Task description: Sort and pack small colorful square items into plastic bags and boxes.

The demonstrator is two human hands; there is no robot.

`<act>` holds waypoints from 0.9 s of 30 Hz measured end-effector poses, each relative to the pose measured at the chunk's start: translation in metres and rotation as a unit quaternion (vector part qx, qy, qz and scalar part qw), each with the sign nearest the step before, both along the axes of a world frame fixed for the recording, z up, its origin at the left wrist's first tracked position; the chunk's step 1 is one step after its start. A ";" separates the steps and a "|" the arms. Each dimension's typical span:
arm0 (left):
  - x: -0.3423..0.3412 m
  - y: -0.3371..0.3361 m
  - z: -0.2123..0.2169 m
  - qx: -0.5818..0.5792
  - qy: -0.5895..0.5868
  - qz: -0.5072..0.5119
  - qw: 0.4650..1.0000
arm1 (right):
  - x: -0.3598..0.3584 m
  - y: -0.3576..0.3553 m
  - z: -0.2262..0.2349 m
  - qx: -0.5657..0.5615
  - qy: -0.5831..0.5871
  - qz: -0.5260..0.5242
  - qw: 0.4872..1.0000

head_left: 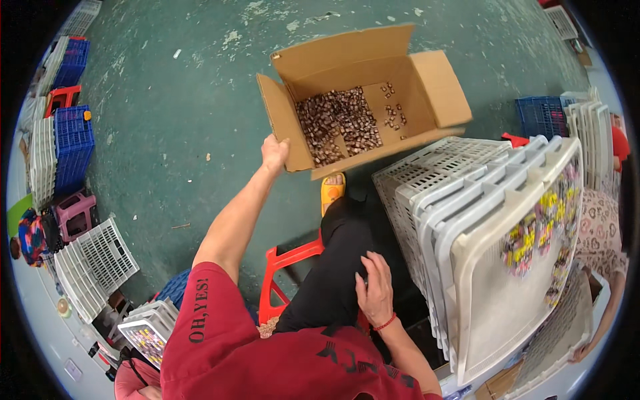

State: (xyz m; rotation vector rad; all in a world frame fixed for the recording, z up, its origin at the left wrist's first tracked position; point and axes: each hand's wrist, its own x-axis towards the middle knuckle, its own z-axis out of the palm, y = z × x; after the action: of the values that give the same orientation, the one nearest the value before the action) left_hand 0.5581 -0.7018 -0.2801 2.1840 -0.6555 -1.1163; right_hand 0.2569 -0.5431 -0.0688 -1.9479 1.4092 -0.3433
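Observation:
My left hand (275,152) is closed on the left flap of an open cardboard box (347,70), its arm stretched out ahead. Inside the box, many small shiny brown pieces (337,123) are heaped toward the left, with a few scattered at the right; their exact kind is too small to tell. My right hand (377,290), with a red band at the wrist, hovers over or rests on my black-trousered thigh (333,273). Its fingers are stretched and hold nothing. Close to its right stands a tall stack of white plastic trays (467,300).
Small yellow and dark packets (540,227) lie in the top tray. A red stool (293,257) stands beside my leg. Blue crates (73,143) and white crates (97,267) line the left wall. Another person's arm (610,310) is at the far right, beside a tray.

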 end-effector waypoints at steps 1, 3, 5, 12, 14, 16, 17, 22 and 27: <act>0.007 0.002 0.005 0.012 -0.004 -0.025 1.000 | 0.014 -0.016 0.003 -0.021 -0.021 0.011 0.999; 0.015 0.016 0.009 0.006 -0.050 -0.021 0.999 | 0.046 -0.054 -0.004 -0.042 -0.083 0.018 0.996; 0.018 0.022 0.025 0.021 -0.050 0.002 0.999 | 0.086 -0.106 -0.009 -0.069 -0.113 -0.009 0.991; -0.086 -0.032 0.029 -0.301 -0.286 -0.225 0.881 | 0.135 -0.283 -0.141 -0.117 -0.061 -0.092 0.987; -0.120 -0.041 0.007 -0.263 -0.195 -0.231 0.916 | 0.130 -0.297 -0.187 0.018 0.062 -0.147 0.987; -0.122 -0.053 -0.032 -0.194 -0.162 -0.185 0.950 | 0.133 -0.301 -0.207 0.075 0.114 -0.153 0.979; -0.114 -0.065 -0.049 -0.051 -0.030 -0.053 0.997 | 0.134 -0.301 -0.222 0.143 0.176 -0.114 0.967; -0.076 -0.062 -0.145 0.277 0.076 0.340 0.896 | 0.139 -0.316 -0.296 0.079 0.180 0.010 0.980; -0.077 -0.055 -0.179 0.280 0.174 0.422 0.845 | 0.151 -0.356 -0.361 0.070 0.253 0.173 0.949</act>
State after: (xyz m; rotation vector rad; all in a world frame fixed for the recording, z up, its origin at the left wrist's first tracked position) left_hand 0.4806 -0.7567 -0.4594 2.2109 0.8419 -1.2076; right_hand 0.4083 -0.8986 -0.4293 -2.2027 1.3029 0.4377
